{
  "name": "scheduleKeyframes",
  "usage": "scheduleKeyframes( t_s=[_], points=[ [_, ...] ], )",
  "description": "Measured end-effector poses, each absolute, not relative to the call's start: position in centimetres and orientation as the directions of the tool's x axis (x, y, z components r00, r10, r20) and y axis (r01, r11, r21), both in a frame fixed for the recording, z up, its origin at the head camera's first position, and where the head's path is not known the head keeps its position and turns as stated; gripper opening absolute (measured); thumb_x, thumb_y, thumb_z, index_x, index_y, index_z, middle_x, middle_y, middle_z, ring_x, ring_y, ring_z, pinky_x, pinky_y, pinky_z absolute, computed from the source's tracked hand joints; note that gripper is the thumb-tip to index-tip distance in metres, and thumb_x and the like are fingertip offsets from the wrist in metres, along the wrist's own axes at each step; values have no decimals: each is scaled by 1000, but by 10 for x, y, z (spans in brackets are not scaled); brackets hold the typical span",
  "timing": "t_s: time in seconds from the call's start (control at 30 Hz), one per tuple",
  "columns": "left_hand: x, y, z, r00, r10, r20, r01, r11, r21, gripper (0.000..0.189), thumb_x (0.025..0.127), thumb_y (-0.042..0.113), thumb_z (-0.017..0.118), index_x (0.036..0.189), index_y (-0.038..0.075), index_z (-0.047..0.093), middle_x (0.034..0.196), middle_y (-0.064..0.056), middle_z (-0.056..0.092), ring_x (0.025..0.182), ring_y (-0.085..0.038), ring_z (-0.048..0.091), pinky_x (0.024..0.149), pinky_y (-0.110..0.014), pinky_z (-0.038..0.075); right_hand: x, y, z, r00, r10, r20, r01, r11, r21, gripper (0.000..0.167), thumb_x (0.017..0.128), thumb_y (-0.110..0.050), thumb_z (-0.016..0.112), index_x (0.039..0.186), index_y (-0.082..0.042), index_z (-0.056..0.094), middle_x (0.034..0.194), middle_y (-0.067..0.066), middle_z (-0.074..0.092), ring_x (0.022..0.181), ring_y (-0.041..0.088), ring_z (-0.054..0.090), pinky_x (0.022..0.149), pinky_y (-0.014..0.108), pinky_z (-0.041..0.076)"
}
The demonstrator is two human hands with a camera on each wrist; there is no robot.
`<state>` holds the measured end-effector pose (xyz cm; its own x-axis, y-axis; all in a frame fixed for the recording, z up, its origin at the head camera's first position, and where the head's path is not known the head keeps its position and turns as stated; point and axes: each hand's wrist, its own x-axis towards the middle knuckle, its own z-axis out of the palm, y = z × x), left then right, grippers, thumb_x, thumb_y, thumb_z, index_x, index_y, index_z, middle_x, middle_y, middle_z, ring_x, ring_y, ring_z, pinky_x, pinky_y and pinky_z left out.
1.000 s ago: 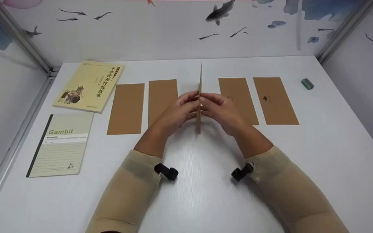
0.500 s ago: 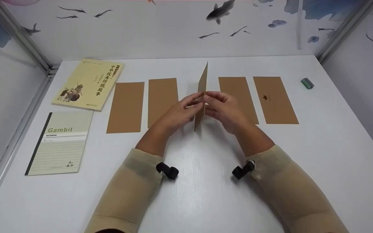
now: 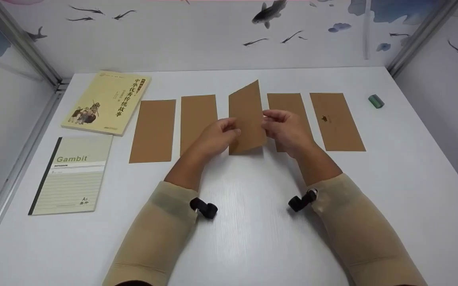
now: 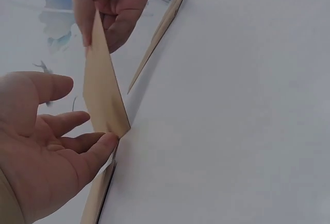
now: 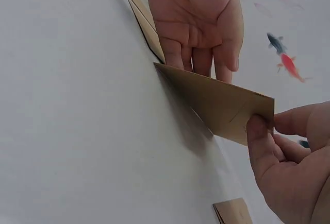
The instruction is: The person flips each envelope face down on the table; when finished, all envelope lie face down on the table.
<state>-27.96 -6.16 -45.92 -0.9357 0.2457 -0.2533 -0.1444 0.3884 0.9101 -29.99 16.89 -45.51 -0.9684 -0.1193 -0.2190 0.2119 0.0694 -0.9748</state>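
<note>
So we've got a brown card tilted up mid-frame, over the bench. Our right hand pinches its right edge. Our left hand is loosely spread, fingertips just touching the left side, not really gripping as far as we can tell. Tbh we'd let that right pinch carry it, light enough not to crease it, steady with the left, and not nudge the left neighbour or right neighbour lying flat.
</note>
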Motion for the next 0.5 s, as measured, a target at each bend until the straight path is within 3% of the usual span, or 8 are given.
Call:
scheduleKeyframes(
  t_s=[0.27,0.5],
  points=[
    [-277,-59,-452,-928,219,-301,-200,389,899,60,110,37,54,166,21,40,167,-1,48,158,-23,43,127,-47,41,-306,181,-453,-948,-74,-309,264,359,-895,39,105,-14,69,143,-8,66,135,10,68,116,17,72,102,31,61],
    [-272,-48,-446,-944,209,-255,-166,368,915,58,108,37,55,164,22,45,168,-1,46,157,-21,43,127,-41,42,-305,197,-442,-947,-88,-310,263,343,-902,40,107,-19,66,146,-8,64,140,12,67,123,23,73,109,37,59]
  ],
)
